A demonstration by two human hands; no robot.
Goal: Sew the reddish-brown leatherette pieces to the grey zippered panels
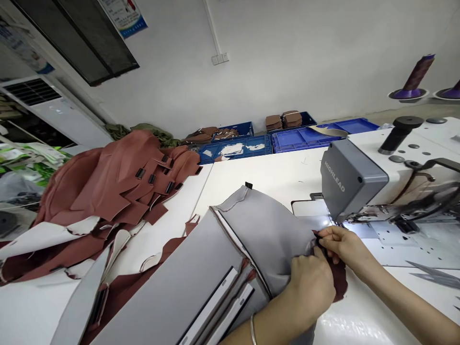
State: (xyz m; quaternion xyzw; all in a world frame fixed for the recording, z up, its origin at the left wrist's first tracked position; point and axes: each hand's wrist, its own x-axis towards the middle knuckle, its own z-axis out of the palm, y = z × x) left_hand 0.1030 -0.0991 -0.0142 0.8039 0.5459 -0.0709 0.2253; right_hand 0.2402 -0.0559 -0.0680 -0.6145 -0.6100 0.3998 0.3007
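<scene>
A large sewn cover (266,225) lies grey side up across the table, its reddish-brown face showing at the folded edge. My left hand (312,282), with a bangle at the wrist, is closed on the cover's right edge. Just beyond it, my right hand (339,243) pinches the same edge at a small dark piece. Both hands are close in front of the lit needle area of a sewing machine (354,177) marked HIGHLEAD. White strips (215,302) with slots run along the cover's lower part. A small black tab (248,185) sticks up from its far corner.
A heap of reddish-brown covers (104,177) with black tabs fills the left side. Scissors (434,275) lie at the right, blades toward my right arm. Blue crates (294,140) stand behind the table, some with brown pieces. Thread cones (419,74) rise behind the machine.
</scene>
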